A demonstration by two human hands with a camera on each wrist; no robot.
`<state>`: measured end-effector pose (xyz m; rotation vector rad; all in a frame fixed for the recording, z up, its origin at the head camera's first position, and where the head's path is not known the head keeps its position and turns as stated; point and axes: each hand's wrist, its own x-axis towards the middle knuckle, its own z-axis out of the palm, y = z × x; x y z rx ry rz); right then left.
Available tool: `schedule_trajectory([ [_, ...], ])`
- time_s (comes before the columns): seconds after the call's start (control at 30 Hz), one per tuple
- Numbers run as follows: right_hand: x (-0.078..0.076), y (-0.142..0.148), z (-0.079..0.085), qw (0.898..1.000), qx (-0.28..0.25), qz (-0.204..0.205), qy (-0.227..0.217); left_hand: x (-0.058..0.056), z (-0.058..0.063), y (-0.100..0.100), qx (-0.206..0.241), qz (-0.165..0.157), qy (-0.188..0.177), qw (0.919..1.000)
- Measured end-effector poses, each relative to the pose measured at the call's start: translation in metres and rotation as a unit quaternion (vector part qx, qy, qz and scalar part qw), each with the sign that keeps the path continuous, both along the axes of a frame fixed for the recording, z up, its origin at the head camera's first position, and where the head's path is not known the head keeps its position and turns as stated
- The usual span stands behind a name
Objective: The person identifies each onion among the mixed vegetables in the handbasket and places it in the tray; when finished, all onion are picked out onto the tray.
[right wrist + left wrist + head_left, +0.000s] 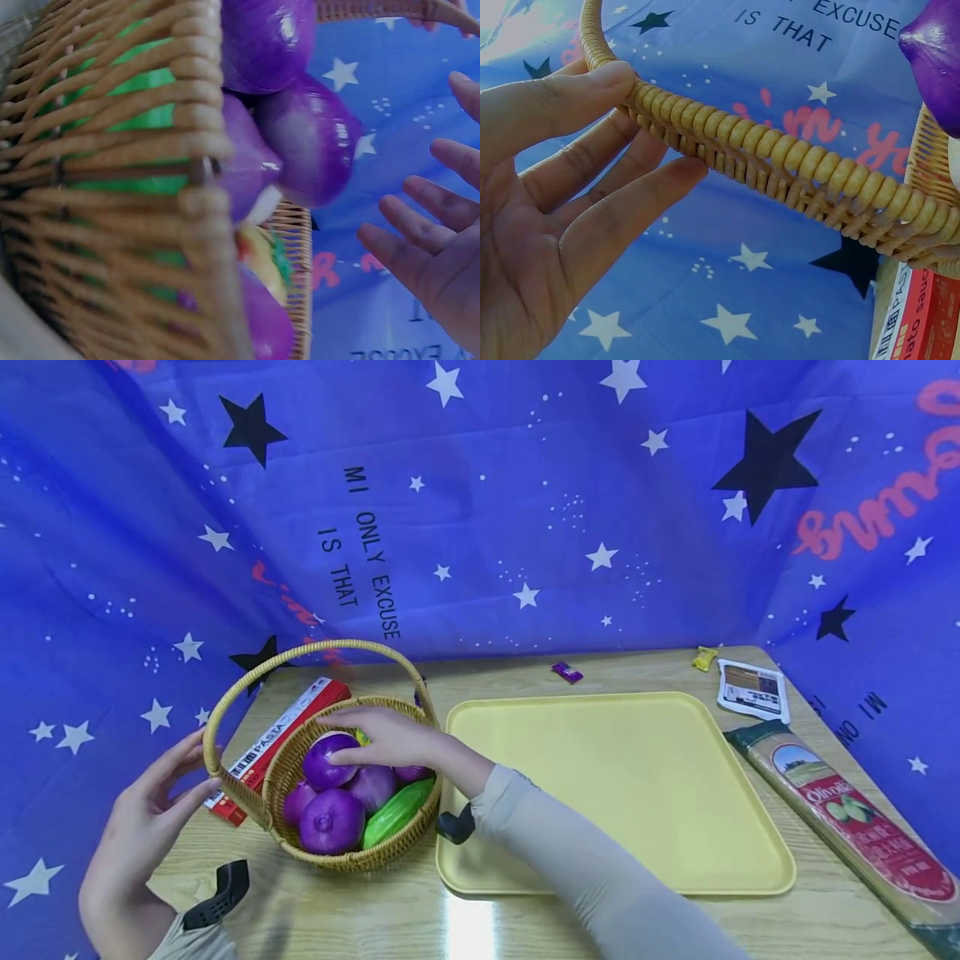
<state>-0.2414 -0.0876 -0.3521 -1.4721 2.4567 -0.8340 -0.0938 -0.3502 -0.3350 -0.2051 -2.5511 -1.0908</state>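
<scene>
At lower left, the left hand [133, 835] pinches the coiled handle [330, 646] of a round wicker basket [375, 860] left of centre; over its glossy purple onions [332, 821] the right hand [386, 739] is outstretched, gripping nothing. Wood-grain table [360, 910] beneath; centre right, a smooth yellow tray [615, 777]; behind, star-printed blue cloth [480, 527].

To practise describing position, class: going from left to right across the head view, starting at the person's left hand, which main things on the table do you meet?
Left hand → wicker basket → yellow tray → long red-labelled packet.
</scene>
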Motion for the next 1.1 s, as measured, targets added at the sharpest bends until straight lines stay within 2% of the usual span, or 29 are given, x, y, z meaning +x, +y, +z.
schedule_trajectory([
  [0.27,-0.012,-0.026,-0.022,0.999,0.051,-0.016,-0.011,-0.002,-0.002,0.000,0.001,0.002,0.009,1.0000],
  [0.47,-0.015,-0.032,-0.029,0.997,0.073,-0.020,-0.029,0.000,-0.005,0.000,0.000,0.002,0.014,0.9999],
  [0.73,-0.016,-0.035,-0.039,0.995,0.055,-0.011,-0.080,0.001,-0.004,0.000,-0.003,0.004,0.007,1.0000],
  [1.1,-0.019,-0.034,-0.043,0.998,0.034,-0.001,-0.060,-0.001,-0.003,0.000,-0.003,0.006,0.016,0.9999],
])
